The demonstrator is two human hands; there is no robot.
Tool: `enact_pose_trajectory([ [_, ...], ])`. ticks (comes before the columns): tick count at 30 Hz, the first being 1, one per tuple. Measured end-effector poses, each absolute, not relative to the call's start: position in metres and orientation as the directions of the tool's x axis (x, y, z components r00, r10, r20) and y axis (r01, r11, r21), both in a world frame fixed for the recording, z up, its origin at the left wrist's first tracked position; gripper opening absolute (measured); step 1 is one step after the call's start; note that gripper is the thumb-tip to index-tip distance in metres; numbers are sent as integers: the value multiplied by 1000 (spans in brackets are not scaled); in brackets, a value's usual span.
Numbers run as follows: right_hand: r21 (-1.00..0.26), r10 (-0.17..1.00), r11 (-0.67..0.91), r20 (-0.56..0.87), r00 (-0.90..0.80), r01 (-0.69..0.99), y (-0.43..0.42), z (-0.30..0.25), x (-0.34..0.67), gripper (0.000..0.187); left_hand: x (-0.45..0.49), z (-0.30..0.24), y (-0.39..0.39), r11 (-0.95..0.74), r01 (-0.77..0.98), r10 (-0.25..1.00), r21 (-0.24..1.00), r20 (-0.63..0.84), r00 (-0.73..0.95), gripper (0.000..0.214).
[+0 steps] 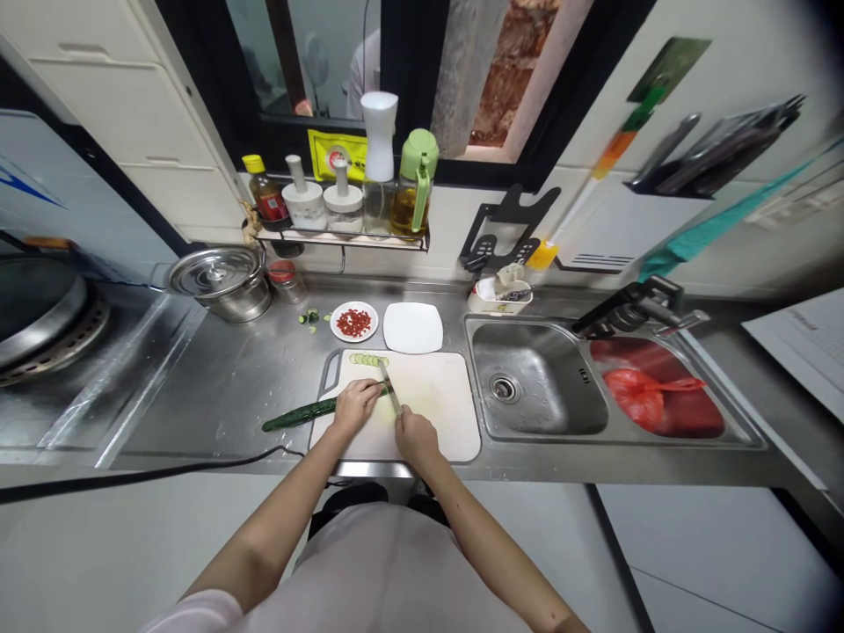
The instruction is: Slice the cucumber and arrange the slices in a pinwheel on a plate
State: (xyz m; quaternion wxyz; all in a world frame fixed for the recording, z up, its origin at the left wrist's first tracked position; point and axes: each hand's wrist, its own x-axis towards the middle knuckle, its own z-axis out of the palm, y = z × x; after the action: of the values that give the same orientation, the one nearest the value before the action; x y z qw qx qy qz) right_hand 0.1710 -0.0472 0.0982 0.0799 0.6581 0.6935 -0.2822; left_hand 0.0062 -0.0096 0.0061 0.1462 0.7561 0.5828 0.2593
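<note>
A long dark green cucumber (298,416) lies across the left edge of the white cutting board (441,422). My left hand (356,404) is closed over its right end, fingers pressed on top. In my right hand (417,437) is a kitchen knife (390,387), its blade pointing away from me and standing against the cucumber's cut end. Several pale green cucumber slices (369,360) lie overlapping in a row near the board's far edge. Beyond the board are a white plate of chopped red pieces (353,322) and a bare white square plate (413,327).
Cucumber scraps (309,317) lie near a lidded steel pot (230,286). A double sink (541,378) sits right of the board, with a red plastic bag (636,397) in its right basin. A shelf (343,237) of seasoning bottles hangs behind. A stove (46,325) stands left.
</note>
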Motion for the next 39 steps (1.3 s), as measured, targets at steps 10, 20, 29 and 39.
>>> enact_pose_trajectory([
  [10,-288,863,-22,-489,-127,957,-46,97,169,33,8,9,-9,-263,812,962,522,201,182,28],
  [20,-286,847,-30,-516,-127,958,-43,97,162,35,8,9,-8,-269,820,961,505,192,197,28],
  [29,-299,835,-54,-537,-122,953,-40,97,163,33,7,9,-6,-312,813,945,492,246,214,29],
  [39,-295,838,-46,-532,-124,954,-37,98,161,33,7,9,-5,-307,818,950,487,212,230,29],
])
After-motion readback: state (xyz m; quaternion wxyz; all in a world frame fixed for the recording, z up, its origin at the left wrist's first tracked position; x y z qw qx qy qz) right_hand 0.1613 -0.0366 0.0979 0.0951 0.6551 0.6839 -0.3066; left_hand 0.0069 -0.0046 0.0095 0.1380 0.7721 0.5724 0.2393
